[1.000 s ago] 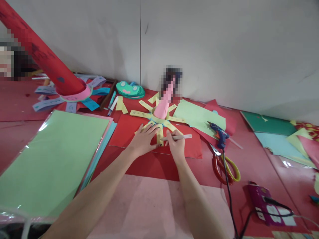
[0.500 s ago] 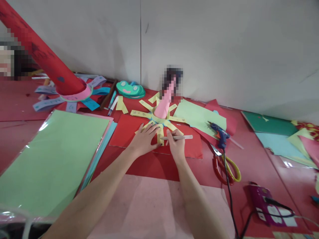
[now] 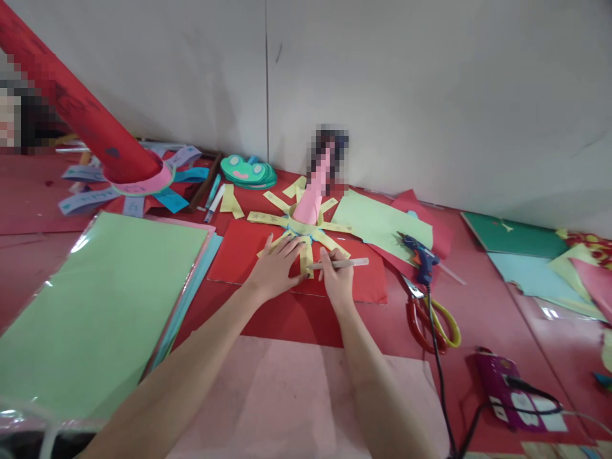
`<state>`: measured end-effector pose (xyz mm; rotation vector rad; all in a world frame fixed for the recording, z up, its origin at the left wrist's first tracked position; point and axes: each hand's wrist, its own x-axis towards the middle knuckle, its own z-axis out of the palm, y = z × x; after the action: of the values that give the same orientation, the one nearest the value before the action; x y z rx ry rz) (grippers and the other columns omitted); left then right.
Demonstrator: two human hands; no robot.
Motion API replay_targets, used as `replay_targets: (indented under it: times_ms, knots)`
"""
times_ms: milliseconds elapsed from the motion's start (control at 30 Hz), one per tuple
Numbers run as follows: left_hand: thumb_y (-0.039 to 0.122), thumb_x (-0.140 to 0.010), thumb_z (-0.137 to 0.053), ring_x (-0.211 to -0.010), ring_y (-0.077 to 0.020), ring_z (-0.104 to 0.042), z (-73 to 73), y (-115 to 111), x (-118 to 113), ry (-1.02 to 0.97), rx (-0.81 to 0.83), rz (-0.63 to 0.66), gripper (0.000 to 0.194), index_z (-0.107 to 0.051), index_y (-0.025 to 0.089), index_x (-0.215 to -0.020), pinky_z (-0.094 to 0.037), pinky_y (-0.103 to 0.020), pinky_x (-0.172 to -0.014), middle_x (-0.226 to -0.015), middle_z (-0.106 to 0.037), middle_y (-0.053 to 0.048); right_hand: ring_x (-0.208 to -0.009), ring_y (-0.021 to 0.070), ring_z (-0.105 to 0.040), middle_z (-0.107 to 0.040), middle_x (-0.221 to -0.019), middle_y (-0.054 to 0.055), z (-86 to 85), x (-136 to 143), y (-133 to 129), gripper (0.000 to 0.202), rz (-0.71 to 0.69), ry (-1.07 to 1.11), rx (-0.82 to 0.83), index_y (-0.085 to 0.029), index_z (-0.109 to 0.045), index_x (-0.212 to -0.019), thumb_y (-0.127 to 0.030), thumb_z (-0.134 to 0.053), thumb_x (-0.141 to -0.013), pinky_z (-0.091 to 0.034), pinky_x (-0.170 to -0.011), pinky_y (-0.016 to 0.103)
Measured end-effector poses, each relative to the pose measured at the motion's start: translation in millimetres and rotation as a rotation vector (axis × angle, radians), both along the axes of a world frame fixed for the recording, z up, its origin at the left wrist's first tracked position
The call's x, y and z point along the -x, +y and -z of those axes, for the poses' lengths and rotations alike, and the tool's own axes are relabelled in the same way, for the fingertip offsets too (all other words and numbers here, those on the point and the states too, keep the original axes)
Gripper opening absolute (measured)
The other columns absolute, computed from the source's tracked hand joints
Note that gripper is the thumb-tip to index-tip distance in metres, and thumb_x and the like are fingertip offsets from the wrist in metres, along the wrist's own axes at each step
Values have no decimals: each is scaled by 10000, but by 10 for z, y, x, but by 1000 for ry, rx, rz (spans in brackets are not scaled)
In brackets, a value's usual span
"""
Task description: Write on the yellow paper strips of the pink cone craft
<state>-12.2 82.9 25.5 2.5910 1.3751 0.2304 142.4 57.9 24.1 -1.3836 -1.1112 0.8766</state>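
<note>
A pink paper cone (image 3: 312, 197) stands in the middle of a ring with yellow paper strips (image 3: 268, 218) spread out around it, some marked with small stars. Beneath the strips lies a red sheet (image 3: 366, 280). My left hand (image 3: 277, 271) rests flat with fingers spread on the strips at the front left. My right hand (image 3: 337, 274) grips a whitish pen (image 3: 356, 262), its tip at the front strip beside my left thumb.
Left are a green sheet (image 3: 109, 306) and a red paper tube (image 3: 90, 108) on a strip base. Green frog cutouts (image 3: 246, 172) lie behind. Right are a glue gun (image 3: 421, 256), scissors (image 3: 447, 325) and a purple box (image 3: 502, 386) with black cable. A pink sheet (image 3: 296, 395) lies in front.
The whole view has shifted very slightly. Both hands keep nearly the same places, and the pen tip has barely moved on the front strip.
</note>
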Motion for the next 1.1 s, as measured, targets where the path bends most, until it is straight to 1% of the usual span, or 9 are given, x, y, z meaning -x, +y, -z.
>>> replay_targets:
  times_ms: [167,267,367,533,667,867,967,1100]
  knots:
    - [415,-888,-514,-1411,-273,-268,-10,6,-4,-4,11,-2,586,-360,234,-1425,-115,-580,-1147,-1503,-367,-73,-334,73,-407,-408,-381,-98,-5,-1,-5,404,4,-6,8,-230,-366,-590,-474,-582,-830,-334,-389,209]
    - [421,-889,-523,-1412,-273,-268,-21,4,-6,6,33,-7,573,-383,231,-1411,-112,-583,-1148,-1503,-368,-72,-341,79,-428,-424,-383,-92,-10,-3,-12,411,5,-11,13,-231,-368,-586,-483,-587,-825,-347,-395,213]
    - [407,-890,-521,-1402,-276,-291,-30,-6,-6,5,21,-7,546,-403,242,-1397,-115,-590,-1144,-1493,-382,-77,-356,89,-455,-429,-393,-90,-7,-3,-11,417,-1,-13,13,-232,-373,-587,-498,-599,-815,-368,-409,221]
    - [418,-881,-529,-1391,-287,-309,-30,-24,-7,11,-6,-42,530,-450,207,-1360,-126,-574,-1148,-1476,-390,-117,-356,90,-463,-431,-415,-93,-8,2,-1,415,-15,15,2,-233,-365,-590,-483,-620,-801,-368,-407,225]
    - [436,-896,-507,-1397,-271,-297,-29,-25,-9,17,0,-30,544,-416,217,-1385,-139,-546,-1153,-1485,-382,-108,-343,90,-456,-441,-390,-89,-22,1,-9,401,-3,8,6,-234,-363,-581,-449,-600,-822,-358,-402,223]
    - [489,-908,-462,-1424,-271,-235,-5,-18,-6,38,35,-34,594,-360,212,-1424,-152,-525,-1154,-1533,-299,-108,-358,103,-484,-430,-359,-85,-14,-11,-23,404,10,-22,25,-234,-368,-569,-449,-580,-838,-351,-407,220]
    - [512,-911,-440,-1419,-277,-248,12,-17,-1,21,23,-33,593,-355,229,-1426,-144,-524,-1154,-1531,-304,-103,-353,101,-476,-441,-368,-84,-21,-6,-18,402,7,-7,34,-235,-368,-576,-457,-587,-829,-347,-400,221]
    - [502,-913,-434,-1422,-267,-242,16,-13,4,26,31,-25,595,-344,223,-1431,-132,-512,-1159,-1528,-310,-105,-351,93,-452,-439,-372,-89,-43,3,-11,395,8,-14,41,-236,-369,-575,-440,-621,-800,-362,-411,225]
